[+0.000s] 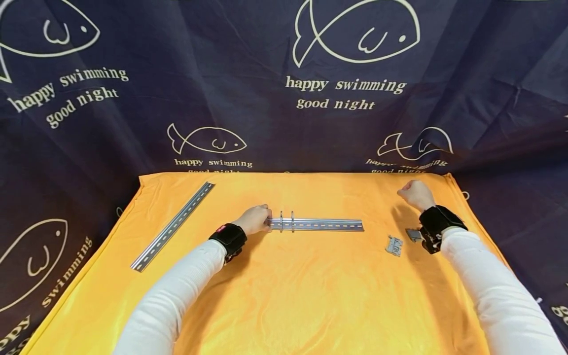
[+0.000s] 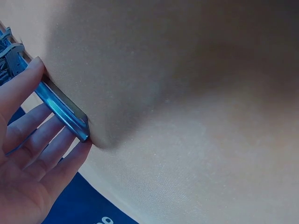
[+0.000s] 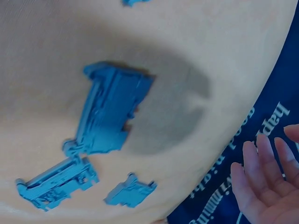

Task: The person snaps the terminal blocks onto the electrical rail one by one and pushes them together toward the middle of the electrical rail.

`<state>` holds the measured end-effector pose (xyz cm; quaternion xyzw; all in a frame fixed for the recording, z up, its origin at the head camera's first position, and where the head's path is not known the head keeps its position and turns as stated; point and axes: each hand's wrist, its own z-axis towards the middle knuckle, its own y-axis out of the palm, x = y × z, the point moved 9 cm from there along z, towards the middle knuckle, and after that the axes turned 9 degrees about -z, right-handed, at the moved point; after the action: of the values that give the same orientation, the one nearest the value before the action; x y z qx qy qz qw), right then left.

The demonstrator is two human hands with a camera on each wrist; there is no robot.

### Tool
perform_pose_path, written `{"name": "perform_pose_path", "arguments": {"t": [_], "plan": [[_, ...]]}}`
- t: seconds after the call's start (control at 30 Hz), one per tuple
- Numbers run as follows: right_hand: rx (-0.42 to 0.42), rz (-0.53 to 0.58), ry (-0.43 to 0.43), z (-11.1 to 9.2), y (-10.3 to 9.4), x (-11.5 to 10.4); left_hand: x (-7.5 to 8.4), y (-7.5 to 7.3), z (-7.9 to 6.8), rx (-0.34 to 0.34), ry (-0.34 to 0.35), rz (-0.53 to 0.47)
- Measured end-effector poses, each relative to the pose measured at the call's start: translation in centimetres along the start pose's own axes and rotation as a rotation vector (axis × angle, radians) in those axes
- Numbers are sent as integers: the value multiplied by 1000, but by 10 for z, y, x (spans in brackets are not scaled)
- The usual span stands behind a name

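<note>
My left hand (image 1: 256, 219) grips the left end of a slotted metal DIN rail (image 1: 328, 225) lying crosswise on the table. In the left wrist view the thumb is on one side of the rail (image 2: 65, 112) and the fingers (image 2: 58, 144) are on the other. Two thin clip-like pieces (image 1: 292, 222) sit upright across the rail beside that hand. At the far right my right hand (image 1: 418, 195) is above the table, holding nothing; its fingers look relaxed in the right wrist view. Nearest to it lie grey terminal blocks (image 1: 393, 245), bluish in the wrist view (image 3: 110, 112).
A second slotted rail (image 1: 173, 227) lies slantwise at the table's left. Another grey block (image 1: 414, 234) is partly covered by the right wrist strap. Smaller pieces (image 3: 131, 190) lie near the blocks. A dark printed curtain (image 1: 275, 98) hangs behind the orange-covered table (image 1: 293, 296).
</note>
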<state>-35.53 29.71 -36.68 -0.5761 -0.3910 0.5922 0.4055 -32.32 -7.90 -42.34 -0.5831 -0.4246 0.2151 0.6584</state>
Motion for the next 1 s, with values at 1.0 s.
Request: {"name": "perform_pose_path", "arguments": {"t": [1.0], "plan": [[-64,-73,125,-13,2,66,-1,0,-1,3,0,7]]}}
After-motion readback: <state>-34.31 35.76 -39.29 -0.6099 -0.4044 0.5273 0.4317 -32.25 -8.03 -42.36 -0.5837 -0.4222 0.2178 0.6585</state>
